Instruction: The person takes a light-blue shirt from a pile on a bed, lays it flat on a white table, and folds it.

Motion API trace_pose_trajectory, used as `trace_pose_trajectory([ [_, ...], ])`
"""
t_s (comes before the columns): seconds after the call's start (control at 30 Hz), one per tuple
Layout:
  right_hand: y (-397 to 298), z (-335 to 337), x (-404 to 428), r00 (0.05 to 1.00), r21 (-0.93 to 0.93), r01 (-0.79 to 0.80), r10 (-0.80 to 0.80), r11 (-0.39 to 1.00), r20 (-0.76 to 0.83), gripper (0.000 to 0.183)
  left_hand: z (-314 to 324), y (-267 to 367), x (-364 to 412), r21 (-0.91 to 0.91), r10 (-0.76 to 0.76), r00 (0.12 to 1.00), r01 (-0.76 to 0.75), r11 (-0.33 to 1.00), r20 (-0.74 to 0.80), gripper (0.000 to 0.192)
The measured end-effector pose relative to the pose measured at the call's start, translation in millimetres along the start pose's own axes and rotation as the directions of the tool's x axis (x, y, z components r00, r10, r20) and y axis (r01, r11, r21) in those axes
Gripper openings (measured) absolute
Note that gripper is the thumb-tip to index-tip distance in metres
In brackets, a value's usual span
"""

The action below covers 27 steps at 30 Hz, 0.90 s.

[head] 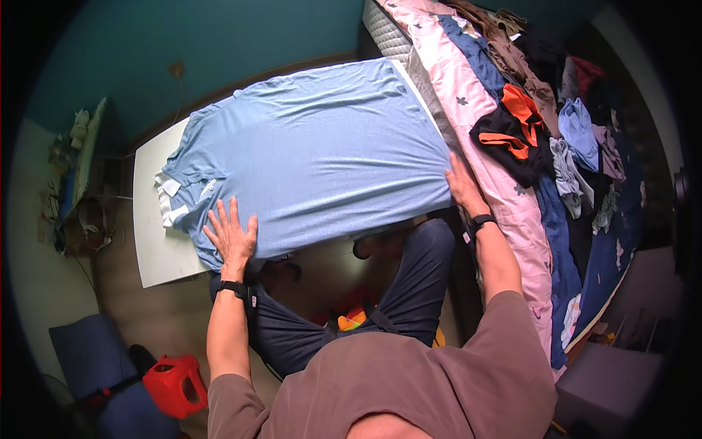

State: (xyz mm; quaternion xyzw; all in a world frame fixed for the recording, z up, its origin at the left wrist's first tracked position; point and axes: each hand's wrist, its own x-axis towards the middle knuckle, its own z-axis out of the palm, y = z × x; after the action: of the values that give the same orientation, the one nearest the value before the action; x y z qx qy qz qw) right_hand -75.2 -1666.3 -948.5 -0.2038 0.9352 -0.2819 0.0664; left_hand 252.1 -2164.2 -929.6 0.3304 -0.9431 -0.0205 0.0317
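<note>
A light blue polo shirt (pixel 329 148) lies spread over a white tabletop (pixel 164 258), its collar end to the left and its hem at the right edge. The white-trimmed collar (pixel 170 189) is partly folded. My left hand (pixel 235 236) rests flat on the shirt near the collar, fingers apart. At the hem's near corner, my right hand (pixel 465 189) holds the fabric. Creases fan out across the cloth from there, and the fingertips are partly hidden. The shirt's near side hangs over the table edge above my knees.
Along the right runs a bed with a pink quilt (pixel 449 99), heaped with clothes, including a black and orange garment (pixel 513 137). A red plastic stool (pixel 175 387) stands at lower left near a blue padded seat (pixel 90 351). A teal wall (pixel 247 38) rises behind the table.
</note>
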Motion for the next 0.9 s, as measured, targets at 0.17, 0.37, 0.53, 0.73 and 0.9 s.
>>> trace_pose_trajectory([
  [0.17, -53.1, 0.7, -4.2, 0.999, -0.452, -0.037, 0.018, 0.891, -0.046, 0.073, 8.8, -9.5, -1.7, -0.012, 0.005, 1.0, -0.005, 1.0, 0.006, 0.079],
  [0.37, -204.9, 87.4, 0.8, 0.777, -0.344, 0.582, -0.629, 0.737, -0.032, 0.063, -1.7, 28.3, -5.0, -0.113, 0.047, 0.997, -0.041, 0.993, 0.054, 0.085],
  [0.53, -226.5, 136.2, -6.0, 0.706, -0.252, 0.703, -0.697, 0.666, 0.128, 0.062, 2.2, 36.3, -20.9, -0.152, 0.155, 0.988, -0.155, 0.976, -0.015, 0.085],
  [0.73, -133.1, 60.9, 14.5, 0.913, -0.42, 0.405, -0.383, 0.812, 0.14, 0.064, -9.4, 18.7, -24.1, -0.156, 0.141, 0.99, -0.142, 0.978, -0.017, 0.085],
  [0.9, -82.2, 7.9, 25.5, 0.993, -0.496, 0.007, 0.052, 0.868, 0.105, 0.065, -28.7, 22.5, -23.7, -0.212, 0.105, 0.991, -0.087, 0.973, 0.078, 0.084],
])
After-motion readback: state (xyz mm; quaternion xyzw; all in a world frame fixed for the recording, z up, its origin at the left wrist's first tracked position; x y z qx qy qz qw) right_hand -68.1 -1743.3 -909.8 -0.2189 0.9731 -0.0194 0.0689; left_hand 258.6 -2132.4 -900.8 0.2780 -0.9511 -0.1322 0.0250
